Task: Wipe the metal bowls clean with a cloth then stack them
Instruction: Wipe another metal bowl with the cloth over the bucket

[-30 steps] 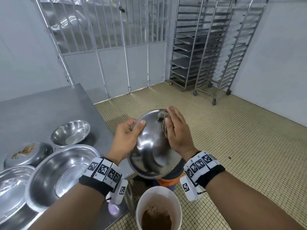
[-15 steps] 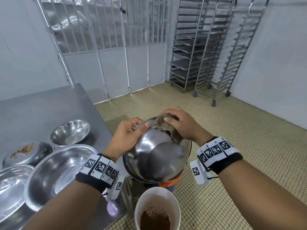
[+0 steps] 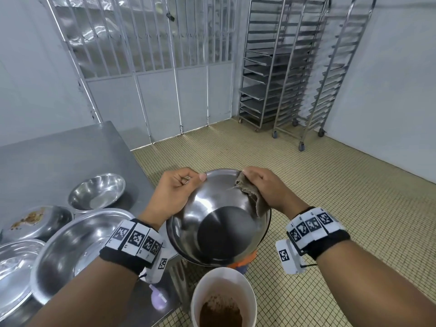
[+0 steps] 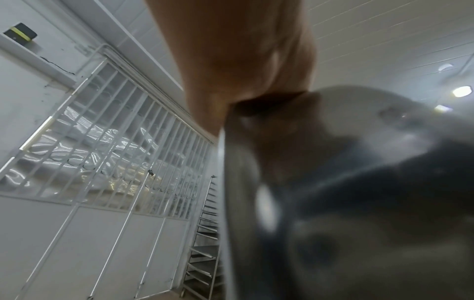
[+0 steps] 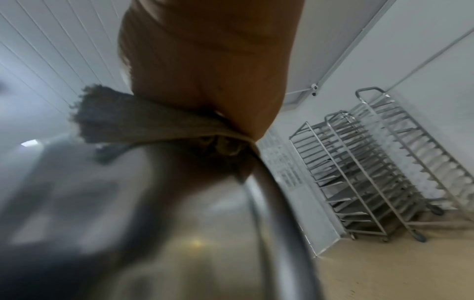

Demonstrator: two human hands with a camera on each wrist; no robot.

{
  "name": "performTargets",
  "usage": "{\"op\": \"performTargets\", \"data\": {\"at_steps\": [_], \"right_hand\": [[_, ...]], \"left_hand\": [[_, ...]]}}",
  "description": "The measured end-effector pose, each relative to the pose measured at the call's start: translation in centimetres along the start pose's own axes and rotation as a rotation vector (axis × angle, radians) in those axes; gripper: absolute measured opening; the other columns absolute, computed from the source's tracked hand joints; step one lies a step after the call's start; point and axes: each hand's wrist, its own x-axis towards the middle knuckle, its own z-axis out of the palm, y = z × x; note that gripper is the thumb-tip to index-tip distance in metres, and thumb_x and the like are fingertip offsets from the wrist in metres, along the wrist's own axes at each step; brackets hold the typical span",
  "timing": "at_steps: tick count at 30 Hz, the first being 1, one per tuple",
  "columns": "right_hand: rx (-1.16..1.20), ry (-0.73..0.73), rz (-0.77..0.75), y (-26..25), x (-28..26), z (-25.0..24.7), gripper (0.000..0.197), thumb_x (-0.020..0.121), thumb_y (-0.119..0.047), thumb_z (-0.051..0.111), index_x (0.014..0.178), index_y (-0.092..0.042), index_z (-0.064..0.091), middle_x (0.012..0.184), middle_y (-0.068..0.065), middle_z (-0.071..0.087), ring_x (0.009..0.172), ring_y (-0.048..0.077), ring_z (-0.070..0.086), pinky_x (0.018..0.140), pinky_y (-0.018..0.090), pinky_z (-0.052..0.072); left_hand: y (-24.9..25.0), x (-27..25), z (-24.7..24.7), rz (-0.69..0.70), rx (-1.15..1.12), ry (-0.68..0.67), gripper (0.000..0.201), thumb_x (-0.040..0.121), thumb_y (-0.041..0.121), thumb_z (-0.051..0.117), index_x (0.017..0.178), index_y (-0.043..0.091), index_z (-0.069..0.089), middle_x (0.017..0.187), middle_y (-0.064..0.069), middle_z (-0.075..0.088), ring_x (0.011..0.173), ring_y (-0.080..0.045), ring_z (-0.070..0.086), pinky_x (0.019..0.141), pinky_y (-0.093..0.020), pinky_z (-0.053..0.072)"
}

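Note:
I hold a shiny metal bowl (image 3: 219,223) in the air over the floor, its inside facing me. My left hand (image 3: 175,193) grips its left rim, thumb over the edge; the same bowl (image 4: 359,203) fills the left wrist view, blurred. My right hand (image 3: 264,190) grips a brown cloth (image 3: 249,197) folded over the bowl's right rim. In the right wrist view the cloth (image 5: 143,125) drapes over the rim under my palm. Several more bowls sit on the steel table (image 3: 54,154): a small one (image 3: 98,192), a large one (image 3: 75,249), and a soiled one (image 3: 35,223).
A white bucket (image 3: 224,298) with brown residue stands on the floor right below the held bowl. Another bowl (image 3: 14,272) lies at the table's left edge. Wheeled tray racks (image 3: 302,74) stand by the far wall on the tiled floor.
The bowl has turned from edge-on to facing me. My right hand with the cloth slid from the far rim down onto the right rim. My left hand kept its grip.

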Motion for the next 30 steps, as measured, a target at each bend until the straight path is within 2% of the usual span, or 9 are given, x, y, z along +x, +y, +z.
{"op": "performTargets", "data": {"at_steps": [2, 4, 9, 12, 17, 21, 23, 26, 30], "right_hand": [[-0.016, 0.013, -0.014, 0.1, 0.1, 0.0, 0.034, 0.106, -0.045, 0.047, 0.084, -0.031, 0.070, 0.081, -0.004, 0.068, 0.076, 0.018, 0.063, 0.081, 0.047, 0.053], [-0.083, 0.002, -0.056, -0.6, 0.7, 0.1, 0.032, 0.103, -0.045, 0.052, 0.090, -0.023, 0.070, 0.082, -0.002, 0.068, 0.077, 0.019, 0.064, 0.078, 0.046, 0.055], [-0.002, 0.051, -0.045, -0.9, 0.8, -0.8, 0.025, 0.103, -0.043, 0.052, 0.094, -0.033, 0.073, 0.084, -0.015, 0.071, 0.076, 0.004, 0.065, 0.076, 0.029, 0.052], [0.045, 0.075, 0.029, 0.1, 0.3, -0.3, 0.032, 0.107, -0.043, 0.044, 0.087, -0.039, 0.069, 0.080, -0.020, 0.068, 0.076, 0.002, 0.061, 0.080, 0.033, 0.046], [0.069, 0.034, 0.039, -0.8, 0.6, -0.4, 0.015, 0.103, -0.033, 0.047, 0.098, -0.033, 0.061, 0.093, -0.007, 0.068, 0.087, 0.013, 0.064, 0.084, 0.038, 0.048], [0.043, -0.021, 0.071, -0.1, 0.6, -0.9, 0.018, 0.103, -0.040, 0.050, 0.089, -0.040, 0.062, 0.092, -0.010, 0.066, 0.089, 0.013, 0.064, 0.091, 0.046, 0.051], [0.031, -0.053, 0.089, 0.0, 0.7, -0.8, 0.018, 0.100, -0.046, 0.049, 0.095, -0.043, 0.065, 0.104, -0.007, 0.065, 0.100, 0.016, 0.062, 0.098, 0.049, 0.049], [0.036, -0.067, 0.078, -1.0, 1.0, -0.5, 0.021, 0.104, -0.045, 0.047, 0.114, -0.046, 0.065, 0.116, -0.011, 0.066, 0.108, 0.010, 0.061, 0.098, 0.037, 0.048], [-0.018, -0.017, 0.012, -1.4, 0.8, -0.6, 0.024, 0.106, -0.044, 0.045, 0.114, -0.041, 0.067, 0.106, -0.014, 0.071, 0.097, 0.006, 0.065, 0.088, 0.032, 0.051]], "left_hand": [[-0.2, 0.1, 0.1, 0.001, 0.002, 0.006, 0.026, 0.093, 0.034, 0.070, 0.070, 0.023, 0.071, 0.047, -0.002, 0.056, 0.039, -0.014, 0.044, 0.042, -0.023, 0.035], [0.0, 0.1, 0.7, 0.026, 0.036, -0.029, 0.026, 0.094, 0.031, 0.070, 0.072, 0.017, 0.070, 0.050, 0.001, 0.057, 0.042, -0.012, 0.046, 0.043, -0.022, 0.037], [-0.3, 0.6, 0.3, 0.018, -0.028, 0.077, 0.029, 0.094, 0.026, 0.070, 0.072, 0.008, 0.069, 0.047, 0.004, 0.053, 0.042, -0.008, 0.042, 0.044, -0.021, 0.036], [-0.5, 0.6, 0.0, 0.016, -0.024, 0.118, 0.029, 0.093, 0.030, 0.070, 0.070, 0.011, 0.068, 0.047, 0.005, 0.052, 0.045, -0.009, 0.041, 0.046, -0.022, 0.036], [-0.2, 0.4, 0.3, 0.025, -0.010, 0.103, 0.032, 0.092, 0.031, 0.070, 0.073, 0.006, 0.070, 0.050, 0.001, 0.056, 0.045, -0.010, 0.044, 0.047, -0.022, 0.039], [-0.1, 0.4, 0.0, 0.019, -0.027, 0.077, 0.028, 0.094, 0.029, 0.071, 0.074, 0.010, 0.070, 0.047, 0.000, 0.057, 0.041, -0.012, 0.045, 0.045, -0.023, 0.040], [-0.1, 0.3, 0.1, 0.032, -0.036, 0.059, 0.029, 0.094, 0.032, 0.070, 0.075, 0.009, 0.071, 0.047, -0.002, 0.058, 0.039, -0.015, 0.045, 0.044, -0.025, 0.039], [0.0, 0.2, 0.4, 0.034, -0.025, 0.044, 0.028, 0.095, 0.030, 0.070, 0.074, 0.010, 0.071, 0.047, -0.004, 0.058, 0.039, -0.014, 0.046, 0.043, -0.024, 0.039], [0.3, 0.4, 0.6, 0.016, -0.027, 0.048, 0.026, 0.093, 0.029, 0.071, 0.073, 0.013, 0.071, 0.046, 0.000, 0.057, 0.039, -0.011, 0.045, 0.043, -0.022, 0.039]]}}
